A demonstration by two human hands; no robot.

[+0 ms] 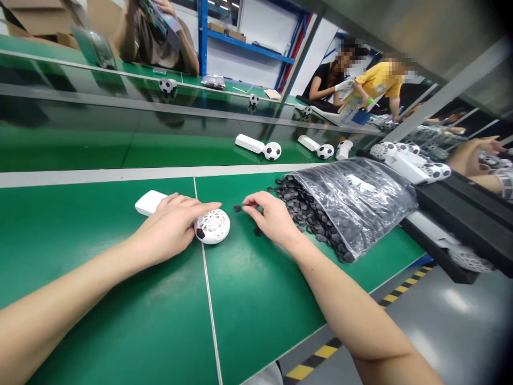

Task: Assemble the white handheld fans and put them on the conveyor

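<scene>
Well inside the table edge (295,343), left fingers (201,208) clasp a ball (215,227), right fingers (256,198) parted.

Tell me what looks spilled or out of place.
Black pieces lie loose on the green tabletop at the mouth of the plastic bag, so they look spilled, though perhaps tipped out deliberately. One lies apart by the right hand.

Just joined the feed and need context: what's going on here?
A person's left hand holds a white ball-headed device against the green table; its lattice head is mostly open, with a black patch showing at the near left. The right hand is at a small black piece; whether it is pinched is unclear. To the right, black pieces spill from a clear plastic bag. Beyond lie similar devices with black-patched heads.
</scene>
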